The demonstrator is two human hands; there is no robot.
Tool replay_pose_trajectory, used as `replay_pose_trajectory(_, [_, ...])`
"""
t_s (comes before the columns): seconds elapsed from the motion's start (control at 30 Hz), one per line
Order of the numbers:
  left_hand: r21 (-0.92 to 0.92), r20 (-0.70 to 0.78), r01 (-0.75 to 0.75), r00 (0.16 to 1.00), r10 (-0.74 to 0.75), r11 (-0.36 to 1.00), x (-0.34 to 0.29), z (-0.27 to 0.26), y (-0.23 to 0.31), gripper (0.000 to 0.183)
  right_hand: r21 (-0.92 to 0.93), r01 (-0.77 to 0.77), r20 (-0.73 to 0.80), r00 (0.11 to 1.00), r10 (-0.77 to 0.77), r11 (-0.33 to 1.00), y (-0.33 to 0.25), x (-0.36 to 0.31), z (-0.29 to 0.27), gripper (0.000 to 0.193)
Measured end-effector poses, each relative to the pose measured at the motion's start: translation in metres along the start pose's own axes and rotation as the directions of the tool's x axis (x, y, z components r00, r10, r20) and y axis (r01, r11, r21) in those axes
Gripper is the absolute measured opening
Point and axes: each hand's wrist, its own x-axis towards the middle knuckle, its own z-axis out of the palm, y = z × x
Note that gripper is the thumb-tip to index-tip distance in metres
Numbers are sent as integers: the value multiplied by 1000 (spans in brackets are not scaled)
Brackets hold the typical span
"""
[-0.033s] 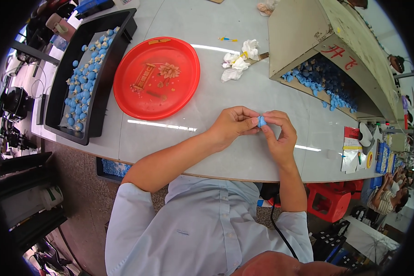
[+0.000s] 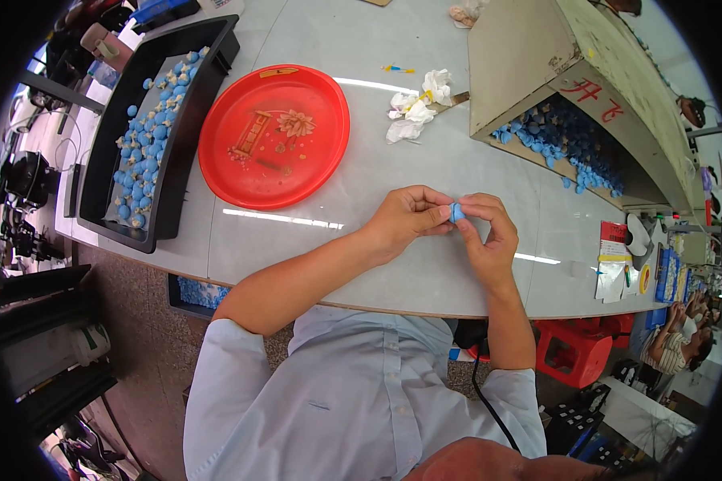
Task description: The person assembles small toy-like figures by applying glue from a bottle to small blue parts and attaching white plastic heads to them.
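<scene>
A small rounded blue piece (image 2: 456, 212) is pinched between the fingertips of both my hands, over the near part of the table. My left hand (image 2: 409, 218) grips it from the left with thumb and fingers. From the right, my right hand (image 2: 490, 232) holds it with thumb and forefinger. Much of the piece is hidden by the fingers, so its exact kind cannot be told. To the left stands a black tray (image 2: 168, 188) with many blue balls (image 2: 140, 164) bearing pale tips. Right of my hands, loose blue pieces (image 2: 549, 148) lie heaped in the opening of a beige box.
A round red plate (image 2: 309, 180) sits between the black tray and my hands. Crumpled white tissues (image 2: 413, 112) lie beyond my hands. The beige box (image 2: 529, 56) stands at the far right. Papers (image 2: 612, 268) rest near the right edge, and a red stool (image 2: 569, 353) is below it.
</scene>
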Motion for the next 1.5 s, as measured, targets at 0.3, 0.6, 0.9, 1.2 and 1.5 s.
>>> replay_pose_trajectory(0.3, [38, -7, -32, 999, 33, 999, 0, 0, -2, 21, 41, -65, 1, 998, 66, 997, 1, -2, 0, 20])
replay_pose_trajectory(0.6, [52, 6, -20, 1000, 20, 998, 0, 0, -2, 20, -2, 8, 44, 999, -8, 1000, 2, 0, -2, 19])
replay_pose_trajectory(0.9, [48, -67, 112, 992, -108, 993, -5, 11, 11, 32, 57, -315, 102, 946, 308, 947, 5, -4, -2, 23])
replay_pose_trajectory(1.2, [145, -135, 153, 982, -134, 978, -6, 7, 15, 35, 424, -598, 155, 788, 596, 680, -13, 11, 7, 25])
replay_pose_trajectory(1.5, [180, -147, 98, 986, -72, 979, -6, 4, 11, 24, 444, -826, 440, 540, 717, 348, -7, 19, 12, 36])
